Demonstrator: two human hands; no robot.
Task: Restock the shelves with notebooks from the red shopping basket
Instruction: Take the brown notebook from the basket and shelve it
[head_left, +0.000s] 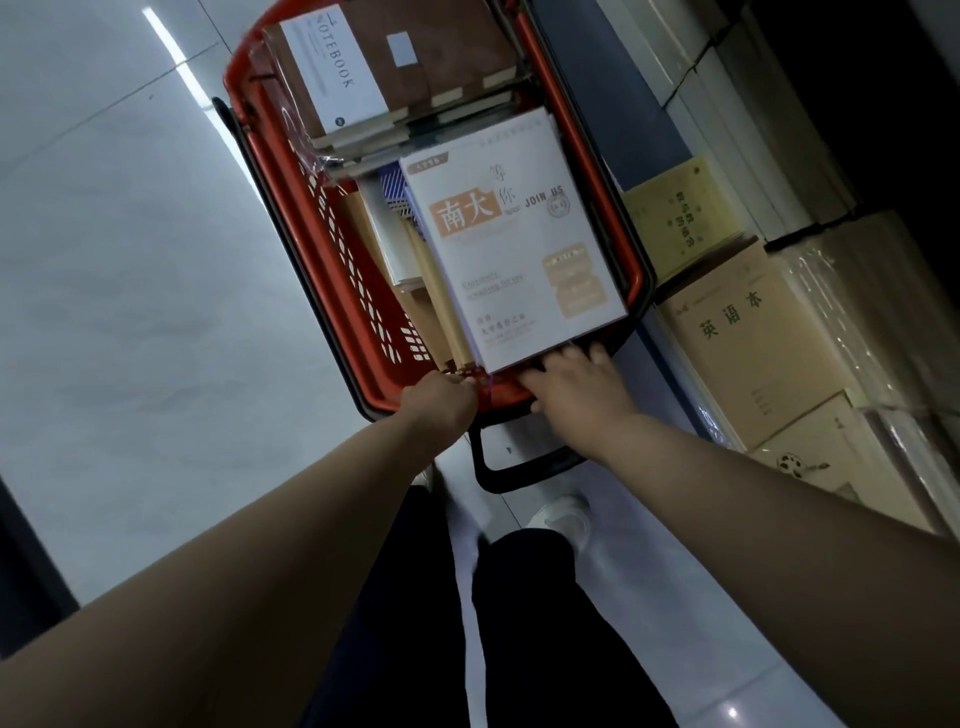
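Note:
The red shopping basket stands on the floor ahead of me, full of notebooks. A white notebook with orange blocks and "JOIN US" lies on top at the near right. Brown wrapped notebooks with a white "NOTEBOOK" band are stacked at the far end. Several kraft-coloured notebooks stand on edge beneath. My right hand reaches under the near edge of the white notebook, fingers touching it. My left hand sits at the basket's near rim, fingers curled at the notebook's near left corner; its grip is hidden.
On the right, low shelves hold stacks of kraft and yellow exercise books, some in plastic wrap. The basket's black handle hangs down near my feet. Pale tiled floor stretches to the left. My legs and a white shoe are below.

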